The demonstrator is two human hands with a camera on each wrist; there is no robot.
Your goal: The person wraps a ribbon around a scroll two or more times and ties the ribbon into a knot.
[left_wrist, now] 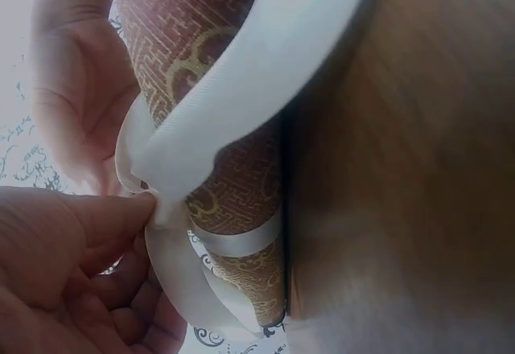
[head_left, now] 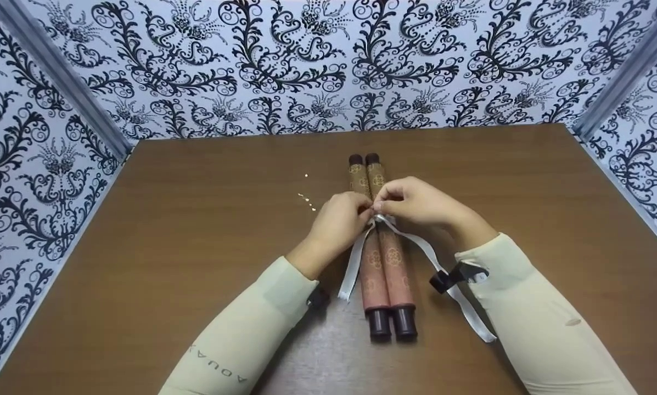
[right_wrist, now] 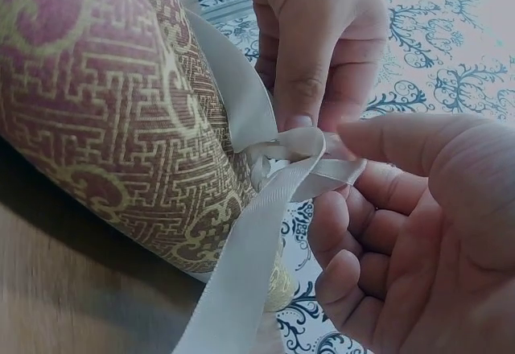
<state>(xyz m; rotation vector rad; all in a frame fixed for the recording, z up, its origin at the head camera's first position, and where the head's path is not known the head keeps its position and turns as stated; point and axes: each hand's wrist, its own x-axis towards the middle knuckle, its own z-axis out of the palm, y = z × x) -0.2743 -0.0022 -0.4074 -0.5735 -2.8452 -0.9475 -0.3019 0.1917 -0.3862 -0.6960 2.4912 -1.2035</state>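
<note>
A rolled-up scroll (head_left: 395, 258) lies lengthwise on the table, its two rollers side by side with dark end knobs. Its brocade shades from pink at the near end to gold-brown at the far end. Round its middle goes a white ribbon (head_left: 353, 269) with a bow-like knot on top. Both loose tails trail toward the near side. My left hand (head_left: 336, 219) pinches the ribbon at the knot between thumb and fingers. Opposite it, my right hand (head_left: 421, 203) pinches a ribbon loop (right_wrist: 310, 149), the other fingers curled beneath. In the left wrist view, one ribbon tail (left_wrist: 265, 64) crosses the brocade.
Small pale specks (head_left: 307, 199) lie on the brown wooden table (head_left: 196, 219) left of the scroll. Patterned panels (head_left: 306, 60) wall in the back and both sides. A dark strap device (head_left: 454, 277) sits at the right wrist, overlapping the right ribbon tail.
</note>
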